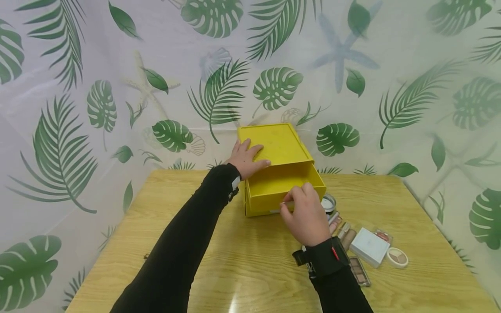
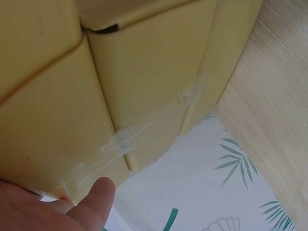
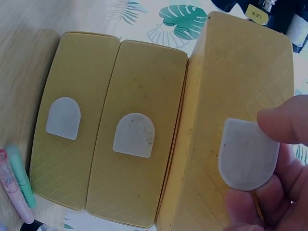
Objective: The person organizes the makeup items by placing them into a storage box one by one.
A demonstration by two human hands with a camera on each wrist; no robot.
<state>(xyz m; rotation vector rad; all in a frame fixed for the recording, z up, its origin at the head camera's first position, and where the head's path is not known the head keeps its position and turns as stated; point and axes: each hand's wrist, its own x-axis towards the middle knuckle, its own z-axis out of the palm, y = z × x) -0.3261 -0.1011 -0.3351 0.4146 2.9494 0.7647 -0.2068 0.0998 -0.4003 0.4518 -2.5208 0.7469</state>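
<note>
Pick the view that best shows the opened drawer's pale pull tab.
Right wrist: the pale pull tab is close up, nearly whole, only a corner under the thumb. Head: the right grip hides most of it. Left wrist: not visible.

L hand (image 2: 72, 215) prob. touching yellow box (image 2: 149, 72) w/ clear tape (image 2: 120, 142).

"Where is the left hand (image 1: 247, 161)?"
"On top of the yellow box (image 1: 275, 141), by its left edge, fingers (image 1: 245, 144) spread, thumb (image 1: 262, 164) angled inward across it."
"And the right hand (image 1: 307, 213)?"
"At the box's front, bent, pinching its tab (image 3: 248, 155)."
"The arms?"
"Left arm (image 1: 176, 239) stretches up from left of the box; right arm (image 1: 341, 289) reaches from its right."
</note>
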